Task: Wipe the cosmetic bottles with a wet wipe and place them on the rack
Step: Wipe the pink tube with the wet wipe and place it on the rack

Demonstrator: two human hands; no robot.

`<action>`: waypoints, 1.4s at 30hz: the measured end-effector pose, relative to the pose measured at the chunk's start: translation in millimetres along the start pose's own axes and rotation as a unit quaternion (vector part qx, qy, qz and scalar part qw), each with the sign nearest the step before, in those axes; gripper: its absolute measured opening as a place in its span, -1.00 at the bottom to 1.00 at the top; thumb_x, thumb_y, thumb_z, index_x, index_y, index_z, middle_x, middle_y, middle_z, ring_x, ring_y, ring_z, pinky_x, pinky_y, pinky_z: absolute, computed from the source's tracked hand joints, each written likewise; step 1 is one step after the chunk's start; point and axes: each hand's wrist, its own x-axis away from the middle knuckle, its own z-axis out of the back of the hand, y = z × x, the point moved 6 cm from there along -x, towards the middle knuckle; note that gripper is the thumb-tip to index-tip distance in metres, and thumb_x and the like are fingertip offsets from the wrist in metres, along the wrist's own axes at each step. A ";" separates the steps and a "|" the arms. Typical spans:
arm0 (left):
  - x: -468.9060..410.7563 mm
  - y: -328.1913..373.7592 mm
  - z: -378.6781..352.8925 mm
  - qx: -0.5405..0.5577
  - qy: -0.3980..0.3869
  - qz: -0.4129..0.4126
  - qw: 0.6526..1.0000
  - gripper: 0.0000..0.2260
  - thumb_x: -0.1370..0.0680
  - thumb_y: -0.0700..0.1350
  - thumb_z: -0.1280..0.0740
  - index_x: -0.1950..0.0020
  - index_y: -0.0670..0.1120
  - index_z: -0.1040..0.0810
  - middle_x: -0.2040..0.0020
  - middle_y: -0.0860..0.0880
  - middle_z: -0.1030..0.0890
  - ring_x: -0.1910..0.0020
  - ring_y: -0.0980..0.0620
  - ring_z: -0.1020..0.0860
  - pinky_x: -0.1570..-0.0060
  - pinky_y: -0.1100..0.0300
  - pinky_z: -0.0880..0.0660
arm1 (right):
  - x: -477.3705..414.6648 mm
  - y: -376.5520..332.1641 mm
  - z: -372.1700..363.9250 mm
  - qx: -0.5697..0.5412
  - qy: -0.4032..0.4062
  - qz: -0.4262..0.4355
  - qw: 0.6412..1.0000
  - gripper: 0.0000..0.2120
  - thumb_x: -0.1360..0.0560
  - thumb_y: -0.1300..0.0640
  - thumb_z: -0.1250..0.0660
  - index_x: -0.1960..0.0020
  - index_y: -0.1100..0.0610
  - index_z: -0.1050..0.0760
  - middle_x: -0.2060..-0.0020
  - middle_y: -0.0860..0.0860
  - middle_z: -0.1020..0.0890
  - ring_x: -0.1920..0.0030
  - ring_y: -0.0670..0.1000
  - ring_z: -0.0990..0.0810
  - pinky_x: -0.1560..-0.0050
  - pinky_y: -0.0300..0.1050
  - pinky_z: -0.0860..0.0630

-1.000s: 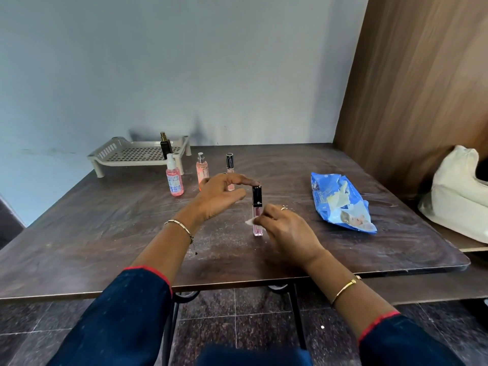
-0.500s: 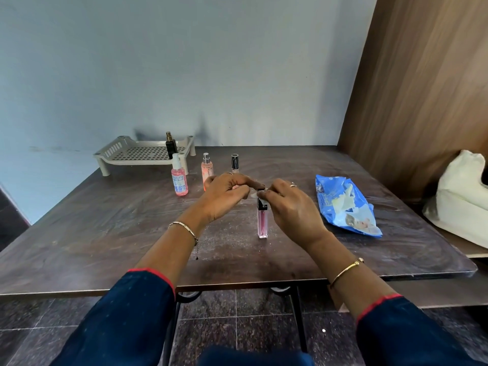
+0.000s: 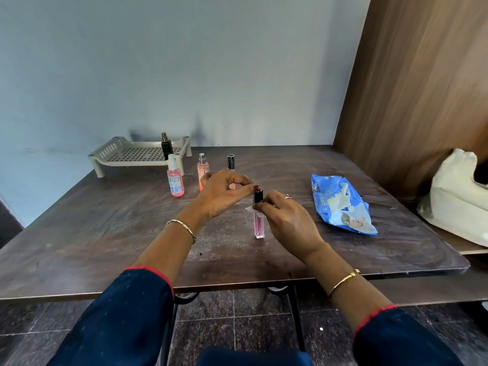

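Note:
A pink lip gloss tube (image 3: pixel 259 226) with a black cap stands upright on the table, near its middle. My left hand (image 3: pixel 224 192) reaches in from the left, and its thumb and forefinger tips hold the top of the cap. My right hand (image 3: pixel 286 220) pinches a small white wet wipe (image 3: pixel 254 212) against the tube just below the cap. The beige slotted rack (image 3: pixel 126 154) sits at the back left with a black gold-topped bottle (image 3: pixel 166 146) on it.
A pink spray bottle (image 3: pixel 175 179), a peach bottle (image 3: pixel 202 167) and a black-capped bottle (image 3: pixel 231 162) stand in front of the rack, just behind my left hand. A blue wipe pack (image 3: pixel 340 204) lies to the right. A cream bag (image 3: pixel 459 204) rests beyond the table's right edge.
My right hand slid the wipe up from the tube's body to the cap, then back down to just below the cap. My left hand stayed at the cap's top.

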 end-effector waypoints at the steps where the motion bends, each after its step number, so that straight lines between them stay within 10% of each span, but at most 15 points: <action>1: -0.3 -1.6 0.5 -0.003 0.001 -0.002 1.000 -0.83 -0.40 0.28 -0.34 0.15 0.26 -0.64 0.12 0.38 -0.60 -0.14 0.23 -0.50 -0.34 -0.18 -0.24 | 0.9 -0.4 0.0 0.003 -0.001 0.004 1.000 -0.80 -0.41 0.35 -0.38 -0.02 0.22 -0.61 0.13 0.10 -0.55 0.31 0.10 -0.52 0.47 -0.05 -0.49; 15: 6.3 2.8 0.7 0.005 -0.007 0.006 1.000 -0.83 -0.34 0.35 -0.36 0.22 0.31 -0.61 0.11 0.51 -0.53 -0.17 0.22 -0.49 -0.35 -0.17 -0.23 | 14.6 27.8 8.5 -0.019 0.096 -0.083 0.992 -0.89 -0.48 0.29 -0.37 0.01 0.21 -0.62 0.22 0.09 -0.52 0.35 0.13 -0.51 0.46 0.03 -0.48; 28: 8.4 -0.1 -3.8 0.063 0.005 0.021 0.998 -0.73 -0.41 0.27 -0.27 0.09 0.19 -0.66 0.10 -0.11 -0.68 0.00 -0.04 -0.61 -0.25 -0.12 -0.41 | 23.9 -4.5 -9.4 0.031 -0.014 0.015 0.999 -0.87 -0.47 0.24 -0.29 0.01 0.17 -0.56 0.16 0.07 -0.50 0.30 0.12 -0.51 0.53 0.00 -0.47; 42: 7.4 -0.7 -5.4 0.069 0.007 0.007 0.998 -0.82 -0.42 0.19 -0.41 0.13 0.13 -0.69 0.12 0.23 -0.67 -0.01 0.34 -0.56 -0.27 -0.09 -0.37 | 4.8 3.8 1.9 0.035 0.057 -0.001 0.998 -0.81 -0.49 0.30 -0.25 -0.02 0.20 -0.60 0.19 0.08 -0.53 0.31 0.08 -0.48 0.51 -0.04 -0.44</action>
